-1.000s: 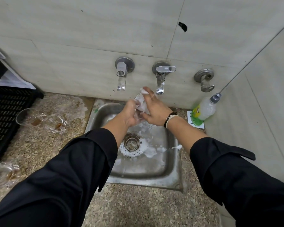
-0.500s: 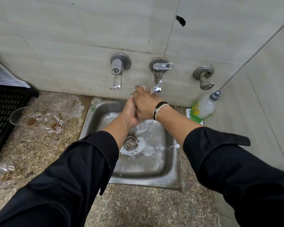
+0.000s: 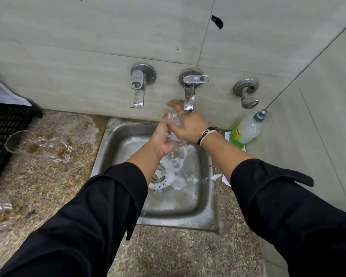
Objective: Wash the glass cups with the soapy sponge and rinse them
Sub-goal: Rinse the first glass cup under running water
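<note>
While under the middle tap (image 3: pixel 188 96) over the sink (image 3: pixel 116 148), glass cup (image 3: pixel 173 118) gripped by left hand (image 3: pixel 164 139) and right hand (image 3: pixel 190 127), presumably for rinsing; dirty cups (image 3: pixel 38 145) waiting on counter (image 3: pixel 48 186).

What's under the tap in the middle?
Under the middle tap, both hands, left hand and right hand, hold a glass cup over the sink. The hands cover most of the cup, and any sponge.
</note>
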Demonstrator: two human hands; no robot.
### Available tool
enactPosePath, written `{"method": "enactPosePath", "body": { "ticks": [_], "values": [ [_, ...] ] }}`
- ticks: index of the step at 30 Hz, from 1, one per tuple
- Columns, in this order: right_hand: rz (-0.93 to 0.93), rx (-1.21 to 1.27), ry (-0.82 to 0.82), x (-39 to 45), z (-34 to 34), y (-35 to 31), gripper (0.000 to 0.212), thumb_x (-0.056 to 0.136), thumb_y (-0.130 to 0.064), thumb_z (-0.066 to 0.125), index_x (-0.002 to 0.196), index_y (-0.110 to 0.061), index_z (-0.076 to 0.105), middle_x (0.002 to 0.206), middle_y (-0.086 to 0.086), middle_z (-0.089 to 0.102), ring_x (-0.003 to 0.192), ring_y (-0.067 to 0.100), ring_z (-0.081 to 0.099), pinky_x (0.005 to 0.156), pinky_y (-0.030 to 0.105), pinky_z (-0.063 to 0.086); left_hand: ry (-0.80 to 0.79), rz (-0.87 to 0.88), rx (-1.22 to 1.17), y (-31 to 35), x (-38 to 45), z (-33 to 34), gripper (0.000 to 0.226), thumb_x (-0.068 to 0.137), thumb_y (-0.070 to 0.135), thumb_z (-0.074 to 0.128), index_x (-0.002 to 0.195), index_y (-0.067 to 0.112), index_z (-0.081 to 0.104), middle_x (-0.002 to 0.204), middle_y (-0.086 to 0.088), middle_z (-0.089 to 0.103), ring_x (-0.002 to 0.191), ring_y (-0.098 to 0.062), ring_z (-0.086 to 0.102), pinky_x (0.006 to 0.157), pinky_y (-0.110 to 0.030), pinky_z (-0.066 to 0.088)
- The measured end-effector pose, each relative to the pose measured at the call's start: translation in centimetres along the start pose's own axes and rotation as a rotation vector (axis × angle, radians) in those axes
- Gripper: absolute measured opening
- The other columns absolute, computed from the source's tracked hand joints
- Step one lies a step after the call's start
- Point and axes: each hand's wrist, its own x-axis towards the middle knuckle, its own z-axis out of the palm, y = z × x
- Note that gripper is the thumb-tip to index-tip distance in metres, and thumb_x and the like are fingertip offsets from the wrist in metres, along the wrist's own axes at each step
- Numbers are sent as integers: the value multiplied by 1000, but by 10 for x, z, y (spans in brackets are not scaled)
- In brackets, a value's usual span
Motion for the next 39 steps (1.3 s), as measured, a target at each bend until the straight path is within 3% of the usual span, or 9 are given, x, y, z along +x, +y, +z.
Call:
{"method": "enactPosePath", "body": {
  "ticks": [3, 9, 13, 18, 24, 27, 30, 34, 39],
  "values": [
    [342, 428, -83, -1, -12, 11, 50, 85, -55, 67, 124, -23, 63, 118, -1, 70, 106, 15, 66, 90, 33, 52, -40, 52, 21, 4, 1, 7, 69, 91, 68, 53, 125, 9, 62, 102, -11, 72, 77, -18, 68, 54, -27, 49],
    [464, 353, -11, -8, 5, 15, 57, 81, -64, 51, 109, -15, 60, 103, 3, 68, 92, 24, 64, 72, 34, 46, 362, 30, 110, -1, 19, 26, 35, 93, 51, 64, 99, 16, 71, 70, -3, 69, 42, -16, 55, 40, -20, 38],
    [607, 465, 181, -12, 15, 12, 45, 89, -58, 52, 103, -15, 48, 95, 6, 62, 81, 24, 62, 67, 36, 49, 357, 108, 170, -3, 21, 32, 17, 95, 32, 55, 90, 18, 63, 64, -2, 59, 45, -16, 51, 38, -20, 32],
    [701, 609, 247, -11, 13, 5, 33, 97, -51, 43, 104, -18, 45, 94, 12, 65, 79, 33, 64, 69, 43, 52, 393, 585, 795, -10, -1, 29, 23, 107, 30, 39, 92, 18, 53, 80, 4, 53, 75, -15, 51, 63, -31, 37],
    [231, 306, 332, -36, 17, 22, 33, 105, -38, 39, 121, -10, 46, 115, 10, 49, 98, 17, 48, 81, 27, 37, 161, -99, 494, 19, -28, 42, 45, 103, 45, 33, 71, 19, 49, 52, 3, 44, 35, -8, 28, 32, -15, 20],
    [337, 419, 388, -38, 22, 16, 31, 105, -41, 36, 116, -14, 45, 108, 11, 55, 92, 21, 54, 74, 29, 39, 307, 256, 823, 9, -33, 49, 41, 108, 33, 33, 74, 17, 50, 67, -8, 58, 49, -19, 49, 46, -27, 35],
    [735, 900, 316, -29, 14, 0, 26, 102, -38, 36, 107, -18, 52, 86, 11, 55, 67, 23, 55, 51, 27, 42, 461, 719, 1071, -13, -21, 31, 31, 102, 38, 44, 84, 14, 50, 74, -3, 58, 67, -22, 54, 61, -33, 34],
    [900, 1565, 167, -32, 6, -14, 33, 103, -36, 40, 94, -16, 64, 67, 4, 59, 45, 14, 54, 37, 20, 38, 379, 939, 981, -15, -18, 20, 21, 94, 40, 62, 100, 20, 58, 84, 4, 62, 74, -13, 59, 63, -30, 49],
    [867, 1808, 160, -26, 13, -19, 35, 104, -37, 41, 100, -14, 67, 69, 2, 67, 49, 13, 62, 36, 19, 42, 342, 1084, 976, -16, -23, 12, 39, 92, 36, 73, 129, 23, 69, 101, -3, 49, 88, 1, 51, 81, -6, 42]
  ]
}}
